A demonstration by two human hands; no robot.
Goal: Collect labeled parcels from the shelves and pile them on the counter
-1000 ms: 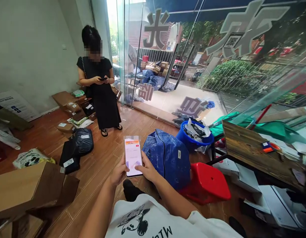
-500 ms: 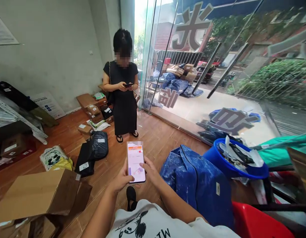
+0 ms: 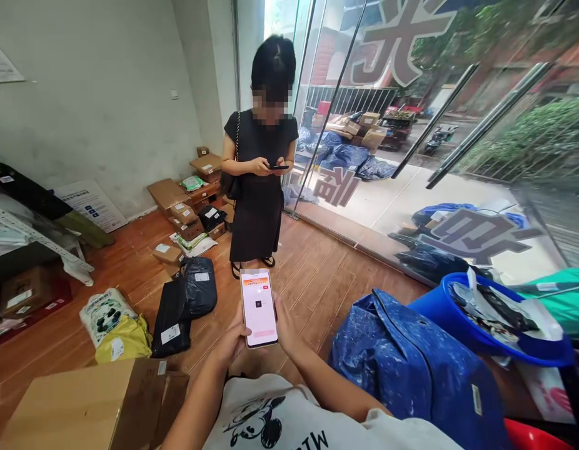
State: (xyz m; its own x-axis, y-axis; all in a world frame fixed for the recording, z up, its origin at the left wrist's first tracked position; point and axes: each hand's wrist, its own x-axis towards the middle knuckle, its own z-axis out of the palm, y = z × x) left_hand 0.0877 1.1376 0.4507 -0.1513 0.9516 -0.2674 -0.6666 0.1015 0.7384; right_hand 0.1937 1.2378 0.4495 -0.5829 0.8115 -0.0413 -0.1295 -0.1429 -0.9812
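Holding a phone, screen lit

Item: phone (image 3: pixel 259 307), upright in both our hands above the wooden floor (image 3: pixel 312 275), between the cardboard box (image 3: pixel 83 406) on our left and the blue bag (image 3: pixel 411 369) on our right. Left hand (image 3: pixel 231 340) curled round its lower left edge; right hand (image 3: pixel 286 331) closed on its right edge. Step, we judged: reading the screen. Any tap called for one thumb freed, the other hand keeping hold. Opposite stood a person (image 3: pixel 261 181), likewise with a handset.

Bare floor (image 3: pixel 312 275) ahead (blue bag (image 3: pixel 411 369) rightward)
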